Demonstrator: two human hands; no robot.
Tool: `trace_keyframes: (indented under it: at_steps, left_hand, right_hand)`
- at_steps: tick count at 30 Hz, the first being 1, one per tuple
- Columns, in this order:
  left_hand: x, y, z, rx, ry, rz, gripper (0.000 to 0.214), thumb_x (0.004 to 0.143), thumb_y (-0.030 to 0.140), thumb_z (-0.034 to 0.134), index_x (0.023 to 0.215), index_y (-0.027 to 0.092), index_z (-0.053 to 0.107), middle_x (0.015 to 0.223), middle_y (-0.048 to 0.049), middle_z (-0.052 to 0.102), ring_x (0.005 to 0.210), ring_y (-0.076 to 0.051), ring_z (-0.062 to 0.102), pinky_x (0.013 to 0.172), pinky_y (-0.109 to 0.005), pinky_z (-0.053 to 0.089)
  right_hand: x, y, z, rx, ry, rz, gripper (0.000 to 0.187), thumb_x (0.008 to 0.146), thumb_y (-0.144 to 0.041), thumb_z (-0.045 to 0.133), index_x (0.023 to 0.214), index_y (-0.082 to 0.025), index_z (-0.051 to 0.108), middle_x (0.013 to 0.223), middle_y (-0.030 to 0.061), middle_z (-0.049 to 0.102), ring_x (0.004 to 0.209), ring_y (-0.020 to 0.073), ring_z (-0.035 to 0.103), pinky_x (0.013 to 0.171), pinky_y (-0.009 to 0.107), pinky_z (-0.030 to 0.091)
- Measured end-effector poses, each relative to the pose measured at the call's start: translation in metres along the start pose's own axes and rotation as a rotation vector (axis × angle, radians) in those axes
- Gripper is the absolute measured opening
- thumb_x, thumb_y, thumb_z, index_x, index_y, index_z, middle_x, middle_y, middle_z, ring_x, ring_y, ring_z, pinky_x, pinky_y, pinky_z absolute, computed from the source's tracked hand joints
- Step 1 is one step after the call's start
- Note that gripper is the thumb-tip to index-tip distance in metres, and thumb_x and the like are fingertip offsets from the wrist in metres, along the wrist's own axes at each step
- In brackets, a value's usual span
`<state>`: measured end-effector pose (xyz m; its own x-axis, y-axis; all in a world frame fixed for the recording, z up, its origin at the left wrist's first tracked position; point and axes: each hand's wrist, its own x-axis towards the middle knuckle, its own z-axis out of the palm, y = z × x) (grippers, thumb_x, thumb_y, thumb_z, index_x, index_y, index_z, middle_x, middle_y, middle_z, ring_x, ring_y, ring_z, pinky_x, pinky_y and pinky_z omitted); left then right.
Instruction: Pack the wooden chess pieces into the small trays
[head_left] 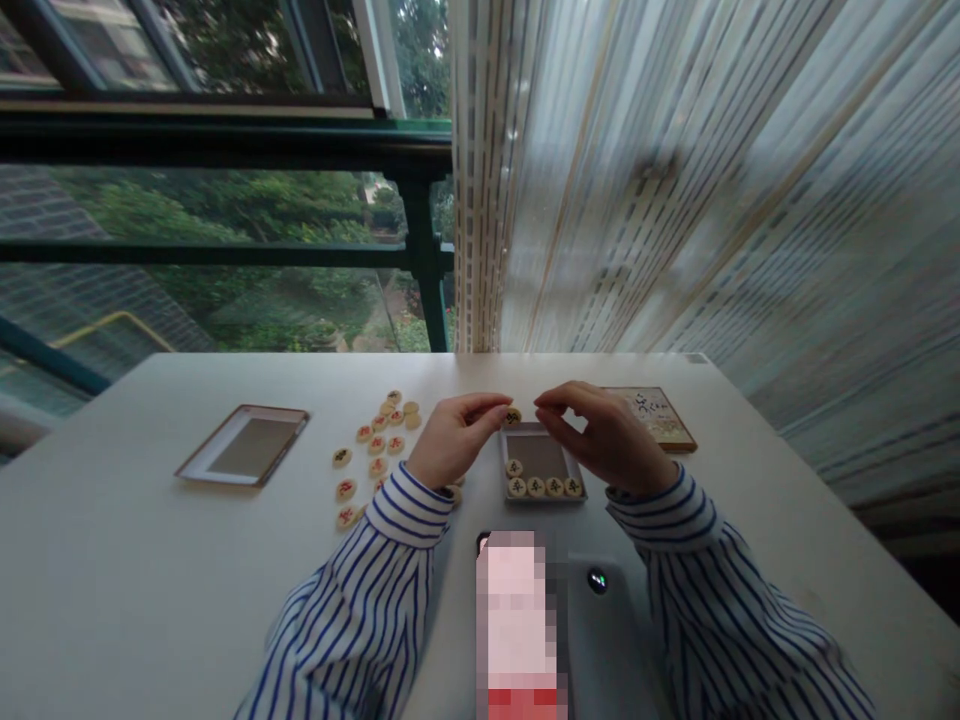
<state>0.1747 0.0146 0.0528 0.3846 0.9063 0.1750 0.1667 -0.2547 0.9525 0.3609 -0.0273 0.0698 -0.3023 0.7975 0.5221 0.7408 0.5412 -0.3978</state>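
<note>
My left hand (pixel 459 432) pinches a round xiangqi piece (pixel 513 416) with a dark character, just above the far left edge of a small box (pixel 545 452). Inside that box a row of pieces (pixel 554 487) with dark characters lies along the near side, with one more piece (pixel 514 467) behind it at the left. Over the box's right side hovers my right hand (pixel 611 435), its thumb and fingers apart and nothing between them. Left of my left hand, loose pieces (pixel 377 443) are scattered on the table, many with red characters and some dark or blank.
An open shallow lid or tray (pixel 251 447) lies on the white table (pixel 112 560) at the left. A flat decorated box (pixel 660 417) is behind my right hand. Nearest me are a phone with a blurred screen (pixel 517 610) and a grey device (pixel 607 620). A curtain (pixel 637 180) hangs beyond.
</note>
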Motion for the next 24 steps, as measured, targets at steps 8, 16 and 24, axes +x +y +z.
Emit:
trace_keyframes:
  at_steps: [8, 16, 24]
  left_hand:
    - [0.004, -0.019, 0.004, -0.081, -0.079, -0.043, 0.023, 0.074, 0.033, 0.059, 0.084, 0.012, 0.06, 0.078, -0.006, 0.066, 0.072, -0.015, 0.061, 0.068, -0.028, 0.048]
    - [0.004, -0.02, 0.008, -0.132, -0.106, -0.057, 0.021, 0.074, 0.032, 0.06, 0.08, 0.012, 0.061, 0.075, -0.0048, 0.065, 0.071, -0.014, 0.06, 0.068, -0.026, 0.047]
    - [0.003, -0.02, 0.007, -0.152, -0.135, -0.064, 0.021, 0.074, 0.032, 0.06, 0.083, 0.012, 0.062, 0.079, -0.0058, 0.066, 0.075, -0.015, 0.061, 0.072, -0.028, 0.048]
  right_hand:
    - [-0.002, 0.008, 0.019, 0.101, -0.086, 0.085, 0.015, 0.083, -0.026, 0.051, 0.092, -0.016, 0.059, 0.077, 0.0035, 0.063, 0.068, 0.012, 0.056, 0.062, 0.024, 0.044]
    - [-0.005, 0.012, 0.023, 0.252, -0.122, 0.126, 0.017, 0.084, -0.027, 0.051, 0.092, -0.016, 0.06, 0.076, 0.002, 0.065, 0.062, 0.0091, 0.055, 0.057, 0.021, 0.043]
    - [-0.005, 0.012, 0.025, 0.283, -0.135, 0.139, 0.016, 0.083, -0.027, 0.051, 0.092, -0.016, 0.06, 0.077, 0.0024, 0.065, 0.062, 0.009, 0.054, 0.057, 0.021, 0.043]
